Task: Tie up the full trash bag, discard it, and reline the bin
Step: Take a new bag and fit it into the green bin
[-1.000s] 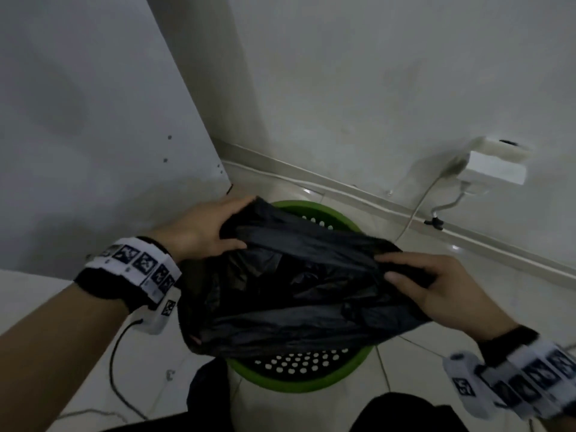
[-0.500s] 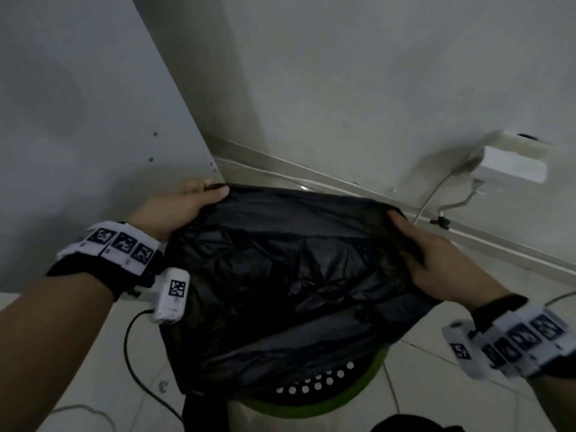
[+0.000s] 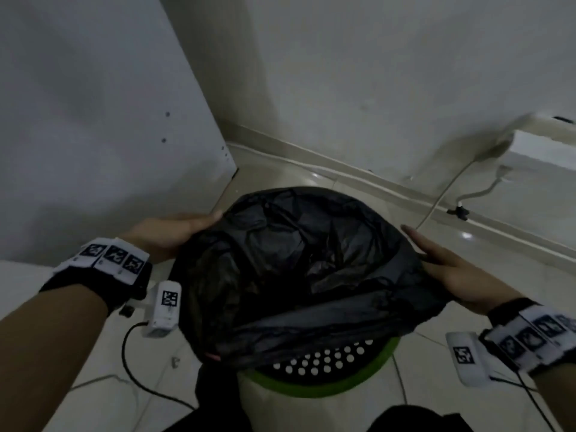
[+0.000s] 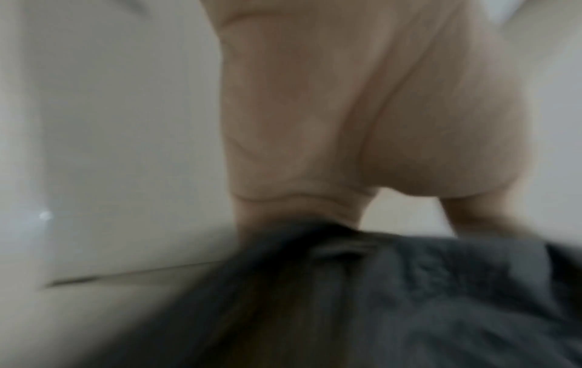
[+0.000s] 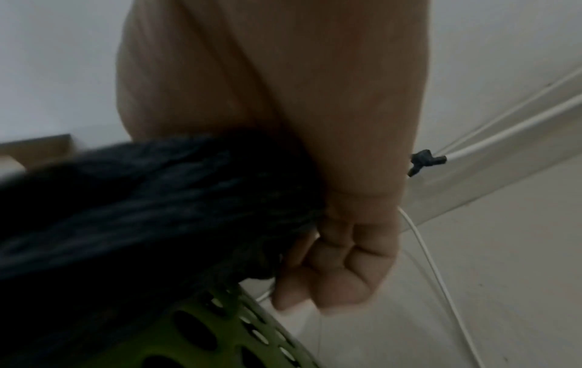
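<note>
Stretching the black bag (image 3: 299, 275) wider than a moment ago, the left hand (image 3: 168, 233) holds the left edge, though its finger grip is not clear. The bag mouth now covers the far rim of the green bin (image 3: 327, 391). The right hand (image 3: 452, 272) grips the right edge with curled fingers (image 5: 333, 269). Relining seems nearly done.

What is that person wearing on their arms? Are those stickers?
Both forearms are bare, with no sleeves. Each wrist has a black band topped by white blocks printed with black square patterns. A small white box with another pattern hangs under the left wrist, trailing a black cable; the right wrist has one too.
</note>
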`<state>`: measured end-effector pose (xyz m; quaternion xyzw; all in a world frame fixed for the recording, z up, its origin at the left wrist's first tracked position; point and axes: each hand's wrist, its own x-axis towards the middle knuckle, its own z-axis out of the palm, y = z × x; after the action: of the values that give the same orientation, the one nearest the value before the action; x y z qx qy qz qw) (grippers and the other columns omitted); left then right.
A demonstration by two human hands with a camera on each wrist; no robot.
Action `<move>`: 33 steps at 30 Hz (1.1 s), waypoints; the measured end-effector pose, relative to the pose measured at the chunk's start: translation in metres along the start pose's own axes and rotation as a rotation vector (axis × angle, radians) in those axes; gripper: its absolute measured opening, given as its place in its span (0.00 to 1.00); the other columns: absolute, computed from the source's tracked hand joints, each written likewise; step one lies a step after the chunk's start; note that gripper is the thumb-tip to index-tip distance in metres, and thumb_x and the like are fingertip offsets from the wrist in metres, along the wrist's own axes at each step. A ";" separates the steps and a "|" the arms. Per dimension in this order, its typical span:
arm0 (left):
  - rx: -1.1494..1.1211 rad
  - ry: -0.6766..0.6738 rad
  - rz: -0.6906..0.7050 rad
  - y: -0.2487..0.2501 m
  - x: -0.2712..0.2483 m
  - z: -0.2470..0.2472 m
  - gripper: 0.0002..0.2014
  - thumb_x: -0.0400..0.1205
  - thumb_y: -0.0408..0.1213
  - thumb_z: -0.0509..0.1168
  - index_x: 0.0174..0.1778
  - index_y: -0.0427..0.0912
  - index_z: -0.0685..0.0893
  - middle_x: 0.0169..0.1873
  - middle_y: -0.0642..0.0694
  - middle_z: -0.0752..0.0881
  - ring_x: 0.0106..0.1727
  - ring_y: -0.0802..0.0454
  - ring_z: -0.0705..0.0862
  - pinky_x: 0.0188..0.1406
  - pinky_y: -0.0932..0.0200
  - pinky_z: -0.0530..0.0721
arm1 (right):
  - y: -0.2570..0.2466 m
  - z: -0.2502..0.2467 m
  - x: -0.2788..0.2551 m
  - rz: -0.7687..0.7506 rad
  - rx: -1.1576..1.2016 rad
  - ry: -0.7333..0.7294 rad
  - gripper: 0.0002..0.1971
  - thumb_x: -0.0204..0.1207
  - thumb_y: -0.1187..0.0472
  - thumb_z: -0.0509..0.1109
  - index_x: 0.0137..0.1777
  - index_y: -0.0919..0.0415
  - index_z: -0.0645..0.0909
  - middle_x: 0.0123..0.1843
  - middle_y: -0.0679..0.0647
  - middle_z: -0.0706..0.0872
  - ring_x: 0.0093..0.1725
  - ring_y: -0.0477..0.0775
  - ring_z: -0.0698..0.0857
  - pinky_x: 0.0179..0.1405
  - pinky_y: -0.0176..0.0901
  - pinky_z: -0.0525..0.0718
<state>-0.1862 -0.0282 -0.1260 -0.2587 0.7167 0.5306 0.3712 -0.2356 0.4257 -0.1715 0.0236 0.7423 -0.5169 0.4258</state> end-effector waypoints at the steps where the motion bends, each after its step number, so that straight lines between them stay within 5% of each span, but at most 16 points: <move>1: -0.081 -0.032 0.019 -0.008 -0.018 0.004 0.36 0.63 0.71 0.74 0.61 0.51 0.84 0.55 0.56 0.91 0.56 0.56 0.90 0.48 0.62 0.87 | 0.005 0.003 -0.007 0.025 0.098 0.016 0.38 0.74 0.48 0.72 0.83 0.35 0.61 0.72 0.40 0.80 0.67 0.45 0.84 0.58 0.41 0.87; 2: -0.121 -0.037 0.030 -0.017 -0.033 0.008 0.42 0.55 0.72 0.77 0.62 0.51 0.84 0.55 0.57 0.92 0.56 0.58 0.90 0.47 0.63 0.89 | 0.008 0.006 -0.014 0.055 0.155 0.043 0.43 0.68 0.42 0.78 0.83 0.40 0.65 0.71 0.44 0.83 0.64 0.50 0.87 0.57 0.46 0.88; 4: -0.180 -0.006 0.010 -0.040 -0.051 0.014 0.41 0.60 0.67 0.78 0.66 0.51 0.82 0.59 0.54 0.91 0.60 0.53 0.89 0.55 0.52 0.89 | 0.014 0.012 -0.026 0.146 0.146 0.087 0.51 0.52 0.29 0.82 0.74 0.53 0.78 0.65 0.53 0.89 0.58 0.59 0.90 0.54 0.55 0.89; 6: -0.163 0.018 -0.010 -0.063 -0.065 0.024 0.31 0.73 0.58 0.73 0.71 0.50 0.80 0.62 0.49 0.89 0.63 0.46 0.88 0.61 0.39 0.87 | 0.013 0.019 -0.042 0.209 0.087 0.111 0.40 0.60 0.29 0.75 0.65 0.58 0.85 0.55 0.58 0.93 0.50 0.62 0.92 0.49 0.57 0.90; 8: -0.120 -0.001 -0.052 -0.082 -0.076 0.040 0.29 0.74 0.54 0.74 0.70 0.47 0.81 0.59 0.43 0.91 0.58 0.40 0.90 0.58 0.35 0.87 | 0.012 0.023 -0.056 0.266 0.056 0.126 0.34 0.70 0.31 0.68 0.59 0.63 0.87 0.47 0.60 0.93 0.39 0.63 0.89 0.33 0.50 0.87; 10: -0.072 -0.043 -0.084 -0.098 -0.083 0.054 0.35 0.64 0.57 0.80 0.63 0.41 0.85 0.51 0.37 0.92 0.51 0.38 0.91 0.53 0.36 0.89 | 0.016 0.025 -0.067 0.300 0.111 0.088 0.36 0.70 0.32 0.69 0.57 0.67 0.87 0.41 0.62 0.90 0.30 0.61 0.83 0.20 0.41 0.73; 12: -0.025 -0.125 -0.072 -0.112 -0.080 0.062 0.33 0.62 0.54 0.84 0.58 0.39 0.88 0.47 0.35 0.92 0.46 0.39 0.91 0.50 0.36 0.90 | 0.026 0.030 -0.074 0.257 0.219 0.032 0.41 0.60 0.36 0.82 0.59 0.72 0.84 0.39 0.65 0.85 0.27 0.58 0.81 0.17 0.38 0.68; 14: -0.014 -0.198 -0.030 -0.124 -0.072 0.068 0.15 0.78 0.38 0.76 0.59 0.39 0.87 0.47 0.36 0.91 0.43 0.41 0.89 0.50 0.36 0.89 | 0.040 0.038 -0.080 0.142 0.363 0.009 0.43 0.52 0.49 0.90 0.63 0.73 0.80 0.44 0.66 0.89 0.33 0.60 0.87 0.21 0.42 0.80; 17: -0.007 -0.281 -0.006 -0.143 -0.062 0.076 0.13 0.84 0.27 0.66 0.63 0.37 0.85 0.52 0.33 0.90 0.48 0.38 0.89 0.48 0.39 0.90 | 0.058 0.056 -0.088 -0.060 0.663 0.086 0.28 0.71 0.70 0.69 0.74 0.68 0.76 0.66 0.66 0.87 0.56 0.64 0.91 0.44 0.51 0.91; 19: 0.040 -0.347 0.003 -0.155 -0.060 0.083 0.11 0.84 0.28 0.65 0.62 0.31 0.85 0.51 0.30 0.90 0.52 0.35 0.90 0.47 0.41 0.90 | 0.064 0.072 -0.095 -0.149 0.800 0.153 0.28 0.73 0.71 0.63 0.77 0.65 0.75 0.71 0.63 0.85 0.62 0.61 0.89 0.51 0.51 0.90; 21: 0.051 -0.352 0.022 -0.168 -0.056 0.085 0.14 0.82 0.32 0.68 0.60 0.28 0.85 0.49 0.27 0.90 0.52 0.33 0.90 0.47 0.41 0.90 | 0.072 0.088 -0.101 -0.202 0.888 0.195 0.29 0.69 0.66 0.69 0.74 0.60 0.80 0.69 0.62 0.86 0.61 0.59 0.89 0.52 0.51 0.91; 24: -0.112 -0.135 0.082 -0.183 -0.044 0.085 0.16 0.80 0.35 0.69 0.61 0.32 0.86 0.53 0.30 0.90 0.50 0.36 0.91 0.50 0.41 0.90 | 0.081 0.107 -0.096 -0.188 0.908 0.262 0.25 0.64 0.60 0.74 0.64 0.54 0.89 0.64 0.59 0.89 0.59 0.60 0.90 0.51 0.54 0.91; 26: -0.245 0.050 0.075 -0.188 -0.031 0.083 0.16 0.83 0.33 0.68 0.67 0.35 0.83 0.56 0.36 0.91 0.52 0.39 0.91 0.51 0.42 0.90 | 0.093 0.117 -0.083 -0.109 0.876 0.373 0.31 0.64 0.57 0.78 0.71 0.56 0.83 0.68 0.60 0.87 0.64 0.63 0.88 0.57 0.56 0.89; 29: -0.468 0.389 0.050 -0.183 -0.020 0.079 0.23 0.83 0.30 0.67 0.75 0.40 0.73 0.65 0.40 0.84 0.57 0.42 0.87 0.54 0.45 0.86 | 0.104 0.121 -0.063 0.095 0.690 0.620 0.24 0.85 0.58 0.63 0.79 0.64 0.71 0.63 0.61 0.85 0.57 0.64 0.85 0.54 0.55 0.83; 31: -0.565 0.584 0.138 -0.168 -0.027 0.075 0.20 0.83 0.33 0.63 0.72 0.44 0.73 0.65 0.44 0.81 0.61 0.44 0.83 0.58 0.48 0.82 | 0.107 0.113 -0.065 0.149 0.492 0.779 0.24 0.87 0.58 0.56 0.83 0.60 0.64 0.67 0.62 0.81 0.57 0.62 0.82 0.58 0.58 0.81; 33: -0.545 0.487 0.267 -0.149 -0.045 0.084 0.16 0.87 0.47 0.59 0.69 0.49 0.76 0.63 0.51 0.82 0.63 0.48 0.84 0.58 0.48 0.81 | 0.101 0.107 -0.084 0.077 0.301 0.928 0.26 0.87 0.59 0.57 0.84 0.55 0.59 0.72 0.61 0.78 0.62 0.61 0.79 0.67 0.60 0.77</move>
<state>-0.0244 0.0060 -0.1882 -0.3709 0.6438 0.6684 0.0356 -0.0687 0.4220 -0.2026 0.3400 0.7694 -0.5373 0.0607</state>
